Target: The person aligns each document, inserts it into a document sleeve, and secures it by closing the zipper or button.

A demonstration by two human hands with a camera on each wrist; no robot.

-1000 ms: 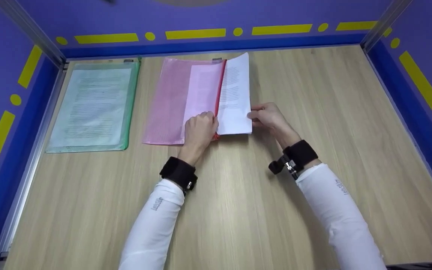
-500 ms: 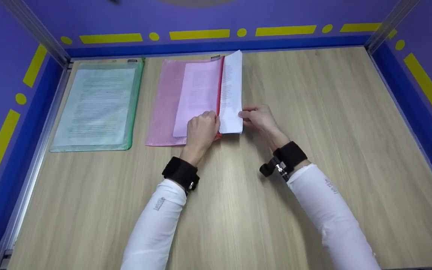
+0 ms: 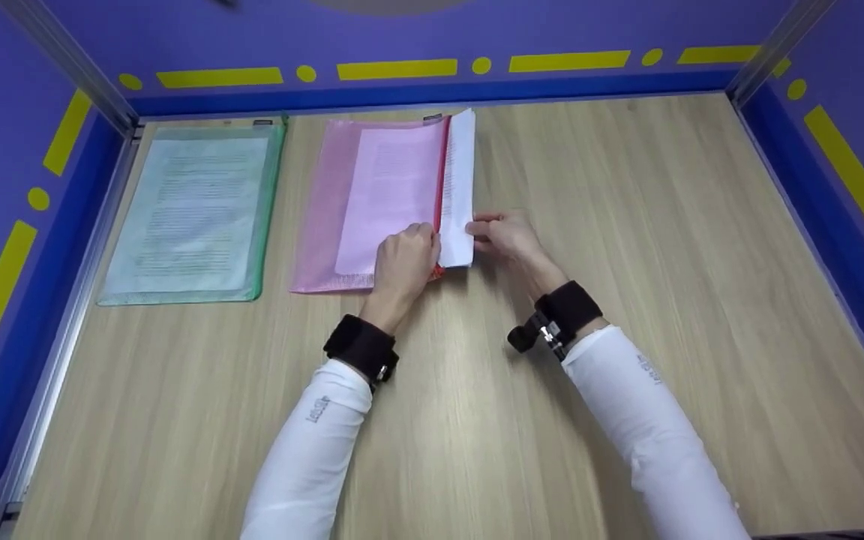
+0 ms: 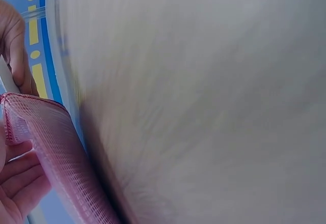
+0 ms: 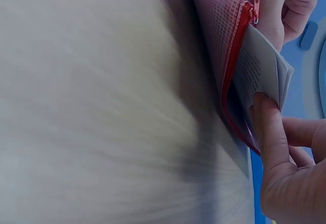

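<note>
A pink mesh zipper pouch (image 3: 319,225) lies on the table with its red zipper edge (image 3: 443,172) facing right. Most of a stack of printed paper sheets (image 3: 460,187) is inside it, showing through the mesh, while a narrow white strip sticks out past the zipper. My left hand (image 3: 404,259) grips the pouch's opening near its lower right corner. With thumb and fingers, my right hand (image 3: 507,238) pinches the sheets' outer edge. In the right wrist view the red zipper pull (image 5: 255,9) hangs at the near end of the gaping opening.
A green mesh zipper pouch (image 3: 192,217) with printed paper inside lies flat to the left. Blue and purple panels with yellow marks (image 3: 394,70) wall the wooden table (image 3: 627,187) at the back and sides.
My right hand has moved left, sliding the sheets deeper into the pink pouch, so the white strip outside is narrower. My left hand keeps its hold at the opening.
</note>
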